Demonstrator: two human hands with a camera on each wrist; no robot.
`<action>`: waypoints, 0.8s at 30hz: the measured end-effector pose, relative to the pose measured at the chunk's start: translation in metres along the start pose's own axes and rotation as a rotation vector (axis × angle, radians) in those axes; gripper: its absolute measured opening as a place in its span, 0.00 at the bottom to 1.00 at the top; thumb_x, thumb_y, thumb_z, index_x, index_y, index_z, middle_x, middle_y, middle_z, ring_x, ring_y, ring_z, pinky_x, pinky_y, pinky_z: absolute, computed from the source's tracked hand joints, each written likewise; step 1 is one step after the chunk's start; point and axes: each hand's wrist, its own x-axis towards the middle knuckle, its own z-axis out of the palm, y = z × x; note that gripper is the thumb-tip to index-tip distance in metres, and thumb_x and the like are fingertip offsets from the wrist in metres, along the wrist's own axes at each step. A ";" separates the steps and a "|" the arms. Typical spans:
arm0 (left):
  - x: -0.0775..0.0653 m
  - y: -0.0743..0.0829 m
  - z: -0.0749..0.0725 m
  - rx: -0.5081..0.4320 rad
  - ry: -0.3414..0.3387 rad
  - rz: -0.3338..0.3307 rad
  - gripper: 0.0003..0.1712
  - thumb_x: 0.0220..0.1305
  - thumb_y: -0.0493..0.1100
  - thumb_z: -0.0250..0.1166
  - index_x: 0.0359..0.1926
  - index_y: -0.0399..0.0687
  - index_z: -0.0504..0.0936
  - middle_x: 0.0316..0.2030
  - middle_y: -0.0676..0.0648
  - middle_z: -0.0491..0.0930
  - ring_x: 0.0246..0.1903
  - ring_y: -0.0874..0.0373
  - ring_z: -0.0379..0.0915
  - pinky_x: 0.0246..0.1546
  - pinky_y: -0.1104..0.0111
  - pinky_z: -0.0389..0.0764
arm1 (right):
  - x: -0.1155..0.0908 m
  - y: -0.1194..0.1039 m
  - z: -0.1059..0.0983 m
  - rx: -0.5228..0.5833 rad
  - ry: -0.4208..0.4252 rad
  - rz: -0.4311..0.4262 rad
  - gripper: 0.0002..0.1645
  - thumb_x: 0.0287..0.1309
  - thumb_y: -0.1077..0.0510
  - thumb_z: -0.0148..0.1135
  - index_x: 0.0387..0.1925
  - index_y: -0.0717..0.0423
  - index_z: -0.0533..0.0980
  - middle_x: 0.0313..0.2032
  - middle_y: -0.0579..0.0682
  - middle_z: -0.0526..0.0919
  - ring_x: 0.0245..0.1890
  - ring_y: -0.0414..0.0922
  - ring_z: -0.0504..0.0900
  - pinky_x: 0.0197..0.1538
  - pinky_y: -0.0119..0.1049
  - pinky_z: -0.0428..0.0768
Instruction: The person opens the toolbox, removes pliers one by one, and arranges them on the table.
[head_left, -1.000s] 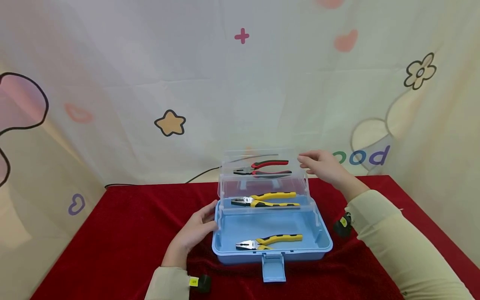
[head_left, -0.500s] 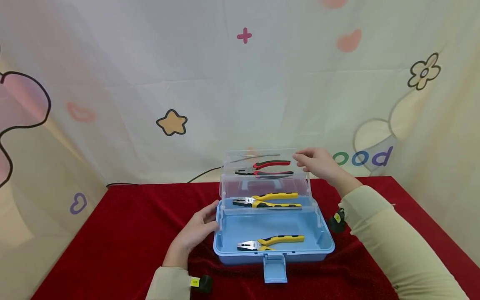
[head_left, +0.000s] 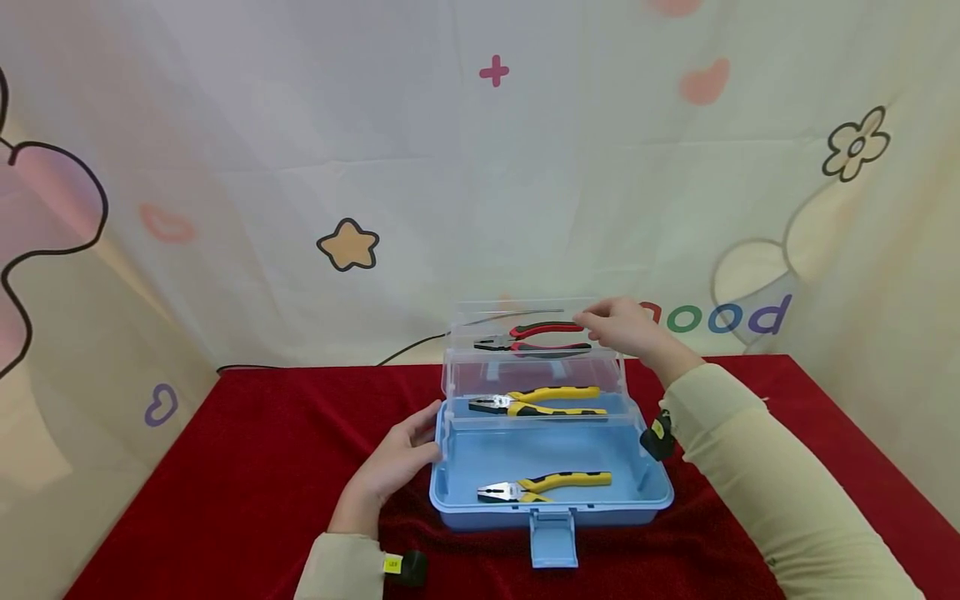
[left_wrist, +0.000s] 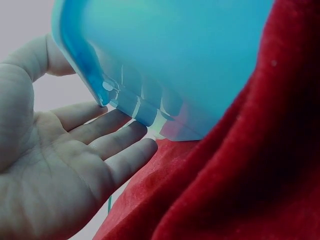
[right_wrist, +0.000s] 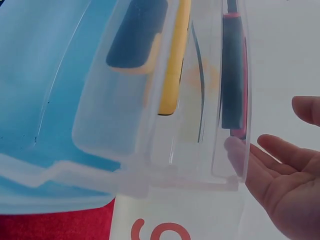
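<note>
A blue toolbox [head_left: 456,505] stands with its clear trays raised in tiers. Beside its left wall is my left hand [head_left: 397,461]; in the left wrist view its fingers [left_wrist: 120,137] lie nearly straight along the outside and the thumb is by the rim. My right hand [head_left: 622,327] is at the right end of the upper clear tray [head_left: 457,329], next to the handles of red-and-black pliers [head_left: 551,327]. In the right wrist view its fingers [right_wrist: 280,150] are loosely bent with nothing between them. Yellow-and-black pliers [head_left: 555,392] lie in the lower tray.
More yellow-handled pliers [head_left: 566,480] lie in the box's base. A blue latch [head_left: 553,542] hangs down at the front. Red cloth [head_left: 300,467] covers the table, and a printed curtain [head_left: 420,167] hangs behind. A thin dark cable [head_left: 412,343] runs along the back.
My right hand has moved left, nearer to the red-and-black pliers' handles. The left hand stays beside the box, and the whole view has shifted slightly.
</note>
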 end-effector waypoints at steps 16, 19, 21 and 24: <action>0.001 -0.001 -0.001 -0.002 -0.003 0.001 0.44 0.50 0.37 0.61 0.71 0.46 0.58 0.67 0.42 0.65 0.64 0.42 0.64 0.56 0.52 0.74 | 0.012 -0.002 0.010 -0.066 0.017 -0.026 0.26 0.63 0.53 0.55 0.58 0.63 0.71 0.54 0.64 0.76 0.50 0.57 0.78 0.52 0.46 0.81; 0.002 -0.001 -0.001 -0.003 -0.007 -0.001 0.44 0.51 0.37 0.61 0.71 0.45 0.58 0.67 0.42 0.64 0.65 0.42 0.63 0.57 0.51 0.74 | 0.014 -0.003 0.012 -0.061 0.034 -0.022 0.24 0.62 0.57 0.55 0.57 0.64 0.72 0.53 0.65 0.76 0.50 0.57 0.78 0.52 0.46 0.80; 0.002 -0.001 -0.001 -0.004 -0.008 -0.002 0.44 0.51 0.37 0.61 0.71 0.45 0.57 0.67 0.42 0.64 0.65 0.42 0.63 0.57 0.51 0.74 | 0.015 -0.004 0.014 -0.064 0.049 -0.020 0.23 0.62 0.58 0.56 0.56 0.65 0.73 0.53 0.65 0.77 0.49 0.57 0.78 0.51 0.45 0.81; 0.001 -0.001 -0.001 -0.006 -0.006 -0.005 0.45 0.51 0.37 0.61 0.71 0.45 0.57 0.67 0.42 0.64 0.65 0.42 0.63 0.57 0.51 0.74 | 0.016 -0.006 0.016 -0.062 0.072 -0.011 0.21 0.60 0.59 0.57 0.54 0.65 0.74 0.51 0.64 0.78 0.47 0.56 0.79 0.50 0.44 0.81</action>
